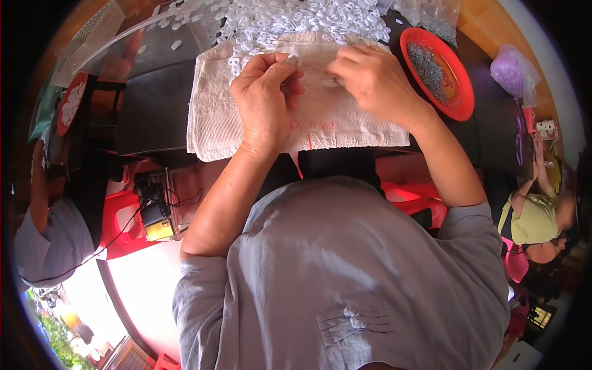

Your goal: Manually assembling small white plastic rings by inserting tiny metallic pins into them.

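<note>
My left hand (pixel 262 98) is above a folded beige towel (pixel 213 126), its thumb and forefinger pinched together. Whatever lies between those fingertips is too small to make out. To the right, my right hand (pixel 376 80) hovers over the same towel with its fingers curled and a little blurred; what they hold, if anything, is hidden. Small white plastic pieces with holes (pixel 290 18) form a heap along the towel's far edge, and some spill onto it. Right of my right hand, a red dish (pixel 464 102) bears many small grey metal pieces (pixel 428 68).
Clear plastic bags (pixel 441 15) lie at the far right, and a purple bag (pixel 507 71) is farther out. A co-worker in yellow (pixel 533 216) sits right. At left, another person's sleeve (pixel 55 237) shows near a red dish of white pieces (pixel 65 120). Red stools (pixel 114 225) stand below.
</note>
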Demonstrator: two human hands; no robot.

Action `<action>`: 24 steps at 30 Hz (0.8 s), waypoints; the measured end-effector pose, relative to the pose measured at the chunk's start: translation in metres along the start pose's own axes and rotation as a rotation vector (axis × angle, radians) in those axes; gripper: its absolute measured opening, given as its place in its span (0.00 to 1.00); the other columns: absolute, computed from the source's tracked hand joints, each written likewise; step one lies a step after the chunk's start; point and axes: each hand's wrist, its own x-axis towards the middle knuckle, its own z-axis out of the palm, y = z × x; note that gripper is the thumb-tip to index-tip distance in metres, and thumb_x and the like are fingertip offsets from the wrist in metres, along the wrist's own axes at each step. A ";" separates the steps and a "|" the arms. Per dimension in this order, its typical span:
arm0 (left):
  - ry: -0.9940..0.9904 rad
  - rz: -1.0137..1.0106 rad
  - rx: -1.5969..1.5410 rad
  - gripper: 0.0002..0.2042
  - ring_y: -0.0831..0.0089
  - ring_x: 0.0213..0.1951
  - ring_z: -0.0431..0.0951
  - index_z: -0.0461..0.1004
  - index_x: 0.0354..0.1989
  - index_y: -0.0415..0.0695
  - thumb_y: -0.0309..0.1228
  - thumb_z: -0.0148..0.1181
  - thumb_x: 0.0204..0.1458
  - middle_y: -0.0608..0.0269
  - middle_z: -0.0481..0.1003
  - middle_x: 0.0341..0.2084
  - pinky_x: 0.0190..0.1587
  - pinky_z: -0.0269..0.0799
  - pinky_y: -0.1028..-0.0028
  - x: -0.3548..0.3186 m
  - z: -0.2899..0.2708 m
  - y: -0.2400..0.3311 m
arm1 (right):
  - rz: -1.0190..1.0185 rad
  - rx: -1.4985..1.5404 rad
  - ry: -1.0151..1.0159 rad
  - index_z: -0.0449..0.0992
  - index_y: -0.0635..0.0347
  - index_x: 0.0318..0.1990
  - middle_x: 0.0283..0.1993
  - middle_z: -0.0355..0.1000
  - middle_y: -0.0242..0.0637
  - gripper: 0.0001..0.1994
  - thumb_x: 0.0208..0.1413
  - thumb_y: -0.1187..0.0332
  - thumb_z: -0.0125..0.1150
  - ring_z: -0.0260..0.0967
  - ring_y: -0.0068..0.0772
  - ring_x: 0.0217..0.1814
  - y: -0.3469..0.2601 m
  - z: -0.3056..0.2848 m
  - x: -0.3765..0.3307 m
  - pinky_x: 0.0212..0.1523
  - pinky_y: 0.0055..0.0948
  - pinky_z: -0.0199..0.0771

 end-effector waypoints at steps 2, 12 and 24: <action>0.005 -0.006 0.007 0.04 0.80 0.18 0.70 0.73 0.31 0.37 0.25 0.58 0.52 0.61 0.74 0.21 0.17 0.59 0.81 -0.002 0.000 0.000 | 0.120 0.018 -0.004 0.72 0.62 0.32 0.32 0.70 0.38 0.04 0.47 0.77 0.57 0.71 0.43 0.36 0.002 -0.005 0.002 0.35 0.37 0.71; -0.016 -0.022 0.026 0.04 0.80 0.18 0.70 0.73 0.32 0.37 0.25 0.58 0.53 0.62 0.74 0.21 0.17 0.60 0.81 -0.002 -0.001 0.002 | 0.382 -0.193 -0.276 0.71 0.62 0.25 0.26 0.72 0.45 0.08 0.49 0.67 0.58 0.72 0.50 0.29 -0.025 0.003 0.007 0.27 0.45 0.69; -0.019 -0.002 -0.013 0.04 0.81 0.18 0.70 0.73 0.31 0.36 0.25 0.57 0.53 0.62 0.74 0.21 0.19 0.61 0.81 -0.001 -0.004 0.001 | 0.140 -0.022 -0.018 0.70 0.62 0.28 0.28 0.70 0.40 0.03 0.44 0.76 0.56 0.71 0.45 0.31 -0.031 0.026 0.013 0.31 0.39 0.70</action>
